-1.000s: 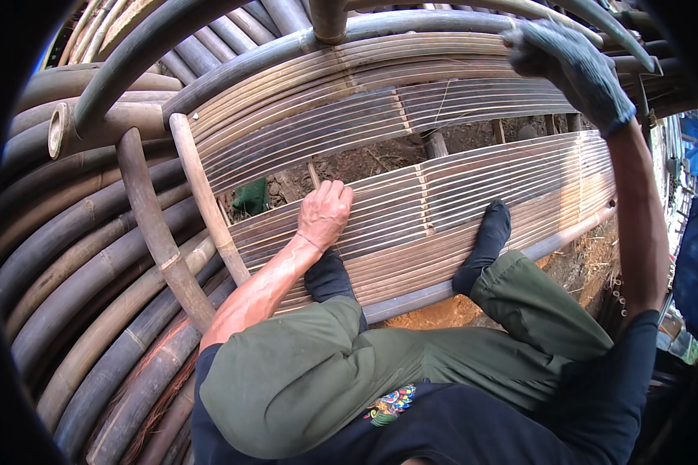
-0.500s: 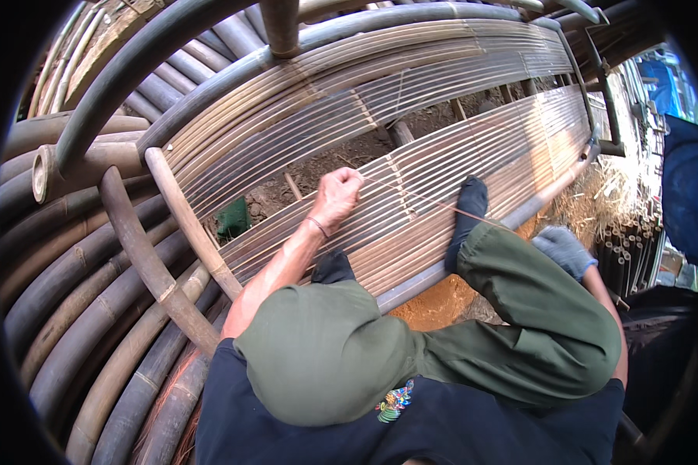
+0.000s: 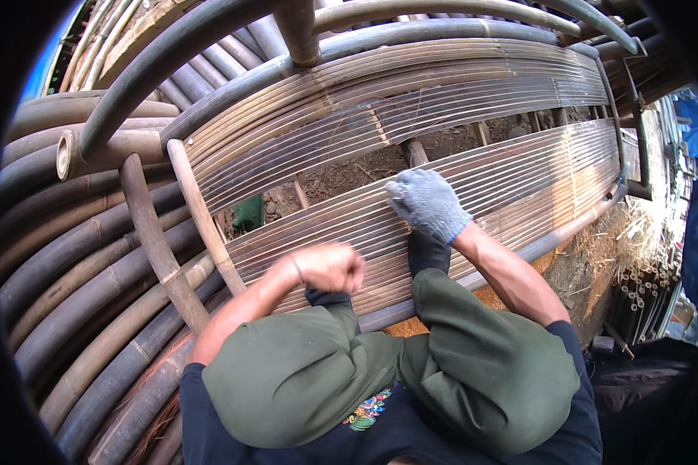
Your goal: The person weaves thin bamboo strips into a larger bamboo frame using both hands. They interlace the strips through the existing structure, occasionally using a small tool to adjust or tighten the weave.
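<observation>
I sit with both feet on a bench frame of thin bamboo slats (image 3: 512,174), edged by a thick dark pole (image 3: 392,315). My left hand (image 3: 335,267), bare, hovers above the near slats by my left foot (image 3: 326,298). Its fingers are curled closed, and anything inside them is hidden. A grey knitted glove covers my right hand (image 3: 430,205), which is at the inner edge of the near slat panel, just beyond my right foot (image 3: 429,254). Those gloved fingers are bent together; what they hold is too small to make out.
A gap between the slat panels shows soil (image 3: 341,178) and a green scrap (image 3: 248,213). Thick curved bamboo poles (image 3: 74,267) are stacked at left. An upright bamboo post (image 3: 296,35) rises at the far side. Cut thin tubes (image 3: 644,291) and straw lie at right.
My right hand has come from beside my right knee up onto the slats. My left hand has drawn back toward me. The thin strand stretched between them no longer shows. My right foot has shifted left.
</observation>
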A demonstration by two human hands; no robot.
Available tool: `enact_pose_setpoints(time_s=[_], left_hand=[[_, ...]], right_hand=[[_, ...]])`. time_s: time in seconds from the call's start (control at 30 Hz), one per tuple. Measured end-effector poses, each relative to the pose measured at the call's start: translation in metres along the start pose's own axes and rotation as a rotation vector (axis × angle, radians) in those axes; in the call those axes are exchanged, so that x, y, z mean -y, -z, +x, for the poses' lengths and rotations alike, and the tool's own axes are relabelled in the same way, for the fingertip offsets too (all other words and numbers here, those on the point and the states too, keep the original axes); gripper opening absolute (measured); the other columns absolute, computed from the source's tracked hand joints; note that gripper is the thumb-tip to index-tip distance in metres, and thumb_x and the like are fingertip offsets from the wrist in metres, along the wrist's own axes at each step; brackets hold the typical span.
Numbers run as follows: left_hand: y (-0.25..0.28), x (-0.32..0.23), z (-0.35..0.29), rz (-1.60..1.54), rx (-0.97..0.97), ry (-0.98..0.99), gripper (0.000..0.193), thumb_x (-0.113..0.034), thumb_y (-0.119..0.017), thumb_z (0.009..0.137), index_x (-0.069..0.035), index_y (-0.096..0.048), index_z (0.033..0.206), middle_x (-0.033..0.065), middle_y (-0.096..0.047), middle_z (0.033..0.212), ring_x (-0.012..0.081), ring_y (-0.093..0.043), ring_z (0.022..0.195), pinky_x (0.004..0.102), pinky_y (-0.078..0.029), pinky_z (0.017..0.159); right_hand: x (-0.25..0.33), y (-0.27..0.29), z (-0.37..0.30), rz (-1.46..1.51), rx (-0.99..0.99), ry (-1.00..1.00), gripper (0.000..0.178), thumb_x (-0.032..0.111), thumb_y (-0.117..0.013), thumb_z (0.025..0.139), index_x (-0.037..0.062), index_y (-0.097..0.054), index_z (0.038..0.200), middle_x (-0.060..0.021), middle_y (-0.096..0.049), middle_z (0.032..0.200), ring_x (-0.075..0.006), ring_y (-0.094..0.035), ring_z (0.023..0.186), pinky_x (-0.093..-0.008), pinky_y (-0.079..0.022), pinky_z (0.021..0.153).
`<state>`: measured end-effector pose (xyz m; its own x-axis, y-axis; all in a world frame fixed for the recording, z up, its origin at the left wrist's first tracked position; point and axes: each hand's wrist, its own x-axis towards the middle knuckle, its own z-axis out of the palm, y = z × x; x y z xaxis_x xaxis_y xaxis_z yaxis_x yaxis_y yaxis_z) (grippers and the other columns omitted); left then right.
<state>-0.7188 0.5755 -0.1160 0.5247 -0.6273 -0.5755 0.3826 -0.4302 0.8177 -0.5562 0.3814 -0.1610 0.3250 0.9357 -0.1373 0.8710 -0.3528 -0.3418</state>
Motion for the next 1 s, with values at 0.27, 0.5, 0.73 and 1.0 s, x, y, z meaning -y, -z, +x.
enact_pose_setpoints(time_s=[0.27,0.5,0.73,1.0], left_hand=[[-0.055,0.065,0.021,0.064,-0.725,0.163,0.02,-0.019,-0.063,0.086,-0.002,-0.068,0.094,0.0181,-0.067,0.091,0.0363,-0.065,0.089,0.0444,-0.052,0.08],[-0.011,0.062,0.034,0.208,-1.043,0.189,0.018,-0.018,-0.061,0.089,-0.002,-0.068,0.094,0.0159,-0.065,0.092,0.0357,-0.065,0.089,0.0443,-0.051,0.08],[-0.008,0.07,0.065,0.417,-1.254,-0.049,0.016,-0.009,-0.068,0.085,-0.006,-0.066,0.101,0.0099,-0.06,0.095,0.0304,-0.06,0.091,0.0405,-0.051,0.08],[-0.018,0.065,0.083,0.83,-1.304,-0.056,0.012,-0.014,-0.067,0.086,-0.009,-0.066,0.097,0.0059,-0.059,0.09,0.0239,-0.061,0.085,0.0377,-0.054,0.069]], right_hand=[[0.004,-0.023,0.056,-0.275,0.122,0.467,0.013,0.02,-0.064,0.081,0.0119,-0.073,0.079,-0.0073,-0.068,0.08,-0.0255,-0.07,0.078,-0.0395,-0.052,0.065],[0.024,-0.033,0.074,-0.305,0.207,0.386,0.014,0.019,-0.064,0.079,0.0093,-0.075,0.079,-0.012,-0.071,0.075,-0.0278,-0.071,0.07,-0.0406,-0.053,0.057],[-0.063,0.033,0.084,-0.227,-0.154,-0.334,0.018,0.017,-0.055,0.088,0.0062,-0.069,0.084,-0.017,-0.069,0.078,-0.0323,-0.071,0.067,-0.0429,-0.058,0.06],[-0.07,-0.006,0.022,0.332,-0.204,-0.335,0.019,0.023,-0.063,0.089,0.0054,-0.067,0.095,-0.0157,-0.067,0.09,-0.0343,-0.066,0.09,-0.043,-0.053,0.079]])
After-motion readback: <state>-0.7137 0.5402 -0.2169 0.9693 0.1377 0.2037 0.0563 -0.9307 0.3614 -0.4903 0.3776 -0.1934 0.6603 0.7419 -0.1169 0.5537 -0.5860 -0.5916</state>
